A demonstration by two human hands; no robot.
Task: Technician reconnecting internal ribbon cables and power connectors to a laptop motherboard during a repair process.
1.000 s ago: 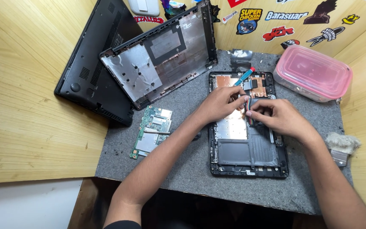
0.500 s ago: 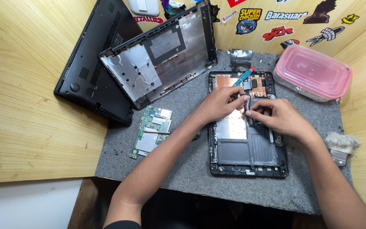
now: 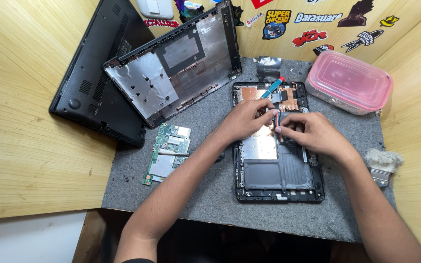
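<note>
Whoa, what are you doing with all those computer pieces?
A person is working inside an opened black laptop base lying on a grey felt mat. Their left hand holds a blue-handled screwdriver with a red tip cap, while the right hand pinches a small part beside it; what that part is cannot be told. A green circuit board lies to the left, two black laptop covers lean against the wooden wall, and a pink-lidded plastic box sits to the right.

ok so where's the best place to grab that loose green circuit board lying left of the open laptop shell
Probably by its two long side edges, near the middle, coming straight down from above. The green circuit board lies flat on the grey mat with bare mat on both long sides, and edge contact keeps fingers off the components on its face.
</note>
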